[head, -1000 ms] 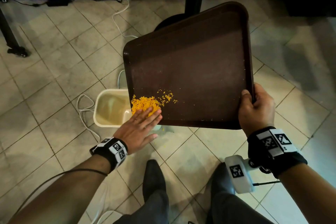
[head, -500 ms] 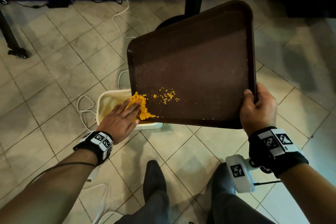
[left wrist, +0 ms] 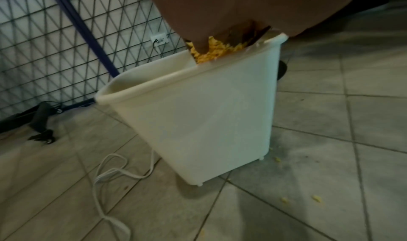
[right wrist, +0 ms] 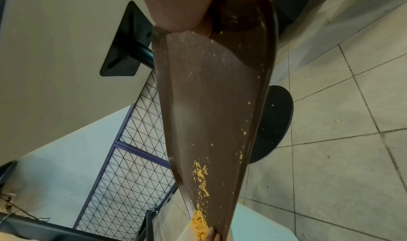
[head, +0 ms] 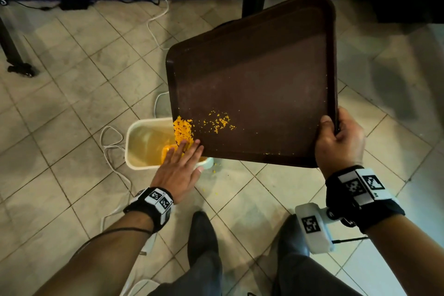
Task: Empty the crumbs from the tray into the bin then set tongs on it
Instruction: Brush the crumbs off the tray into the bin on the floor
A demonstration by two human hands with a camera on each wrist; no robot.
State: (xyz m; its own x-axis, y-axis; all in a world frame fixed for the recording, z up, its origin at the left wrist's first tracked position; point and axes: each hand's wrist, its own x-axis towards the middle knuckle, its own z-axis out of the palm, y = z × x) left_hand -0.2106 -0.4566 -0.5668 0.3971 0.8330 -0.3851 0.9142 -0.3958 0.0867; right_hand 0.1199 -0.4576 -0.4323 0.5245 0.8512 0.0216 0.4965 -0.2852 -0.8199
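Mid-emptying: right hand [head: 340, 142] clamped on the tilted dark-brown plastic tray [head: 254, 84], flat-fingered left hand [head: 179, 168] brushing orange crumbs [head: 183, 130] off its low corner into the white plastic bin [head: 144, 144] below (tongs unseen); next sweep the scattered remainder.

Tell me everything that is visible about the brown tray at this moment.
The tray is dark brown, rectangular, with rounded corners and a raised rim; it looks like plastic. It is held tilted, its lower left corner over the white bin. The right hand grips its right edge. The left hand, fingers straight, touches that lower corner. Orange crumbs are heaped at that corner, with smaller bits scattered across the surface.
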